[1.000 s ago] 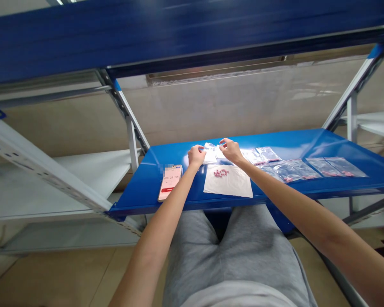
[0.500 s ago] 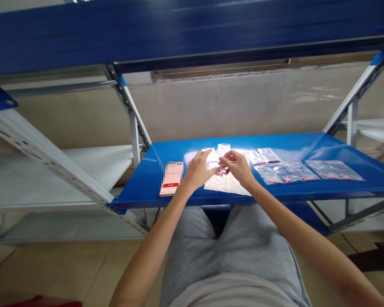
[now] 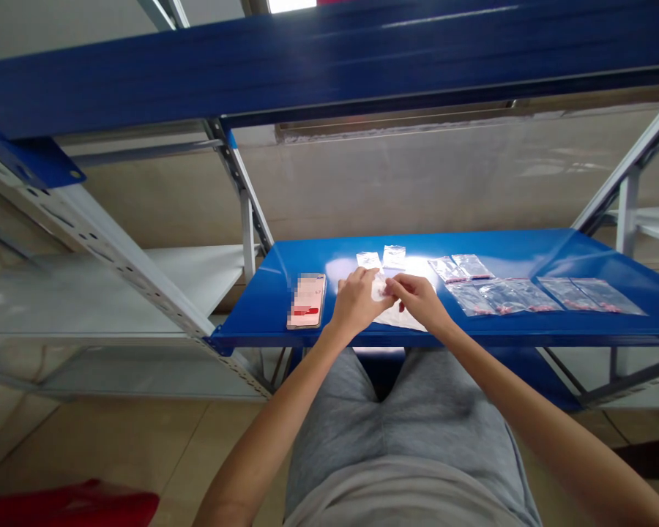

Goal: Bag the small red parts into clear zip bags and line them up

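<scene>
Both hands meet low over the middle of the blue steel shelf (image 3: 519,249), close together with the fingers curled, not spread. Between them, one small clear zip bag (image 3: 381,288) is pinched: the fingertips of the left hand (image 3: 356,301) curl over one side, while the thumb and forefinger of the right hand (image 3: 420,301) nip the other edge. Both forearms rise from the bottom corners of the frame and angle inward, with the wrists bent.

Right under the hands lies one white sheet (image 3: 400,318), mostly covered by them. Two more clear bags (image 3: 381,258) sit side by side just above the hands, at the shelf's back edge. Right of the hands are six clear bags with pink tablets (image 3: 505,297), lying in three pairs and spreading toward the shelf's right end. One smartphone (image 3: 307,300) lies left of the hands, near the front edge, its screen partly pixelated.
</scene>
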### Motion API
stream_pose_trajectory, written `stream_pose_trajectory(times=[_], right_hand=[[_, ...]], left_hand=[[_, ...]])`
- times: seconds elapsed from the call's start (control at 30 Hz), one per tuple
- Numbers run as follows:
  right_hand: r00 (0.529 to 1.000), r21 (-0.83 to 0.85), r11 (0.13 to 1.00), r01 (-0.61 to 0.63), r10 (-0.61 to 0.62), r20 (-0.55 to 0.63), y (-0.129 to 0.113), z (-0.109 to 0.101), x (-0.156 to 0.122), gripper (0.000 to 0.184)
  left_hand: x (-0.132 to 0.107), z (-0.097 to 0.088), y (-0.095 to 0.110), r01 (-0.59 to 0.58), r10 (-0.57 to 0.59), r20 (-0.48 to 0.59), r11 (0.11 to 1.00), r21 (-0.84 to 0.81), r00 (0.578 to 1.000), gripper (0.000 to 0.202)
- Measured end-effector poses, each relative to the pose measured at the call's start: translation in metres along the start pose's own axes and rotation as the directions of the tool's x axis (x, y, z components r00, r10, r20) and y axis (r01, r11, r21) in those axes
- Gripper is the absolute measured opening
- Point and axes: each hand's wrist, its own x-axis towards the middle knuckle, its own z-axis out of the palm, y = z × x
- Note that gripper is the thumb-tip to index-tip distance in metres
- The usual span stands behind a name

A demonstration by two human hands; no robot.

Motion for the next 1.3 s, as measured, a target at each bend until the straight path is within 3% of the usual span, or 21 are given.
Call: stream_pose_trajectory(times=[0.27, 0.63, 0.8, 0.87, 0.93, 1.07, 1.17, 1.3], right_hand=[[0.999, 0.047, 0.998, -0.029, 0.027, 0.045, -0.013, -0.010, 0.000, 0.050], [0.987, 0.131, 0.982, -0.133, 0.119, 0.112, -0.020, -0.016, -0.003, 0.048], [0.984, 0.161, 0.972, -0.169, 0.159, 0.076, -0.021, -0.025, 0.001, 0.045], [0.988, 0.058, 0.987, -0.150, 0.148, 0.036, -0.011, -0.032, 0.005, 0.042], [0.993, -0.175, 0.978, -0.115, 0.116, -0.007, 0.004, -0.040, 0.009, 0.032], [0.998, -0.599, 0.799, -0.050, 0.021, -0.055, 0.038, -0.045, 0.015, 0.015], [0.999, -0.708, 0.706, 0.000, -0.023, -0.023, 0.050, -0.040, 0.014, 0.019], [1.000, -0.800, 0.600, -0.007, 0.014, 0.002, 0.050, -0.031, 0.009, 0.023]], left_hand=[[0.004, 0.003, -0.007, 0.026, -0.037, -0.034, 0.962, -0.270, 0.999, 0.058], [0.018, -0.005, 0.001, 0.039, -0.039, 0.007, 0.935, -0.353, 0.999, 0.038], [0.024, -0.015, -0.001, 0.077, -0.065, 0.044, 0.920, -0.384, 0.997, 0.036], [0.024, -0.019, -0.004, 0.098, -0.093, 0.031, 0.925, -0.367, 0.995, 0.037], [0.023, -0.024, -0.008, 0.119, -0.115, 0.032, 0.927, -0.357, 0.993, 0.039], [0.023, -0.034, -0.012, 0.152, -0.147, 0.039, 0.927, -0.343, 0.988, 0.040], [0.024, -0.037, -0.012, 0.158, -0.146, 0.060, 0.927, -0.340, 0.987, 0.040], [0.022, -0.032, -0.014, 0.128, -0.092, 0.117, 0.929, -0.348, 0.989, 0.042]])
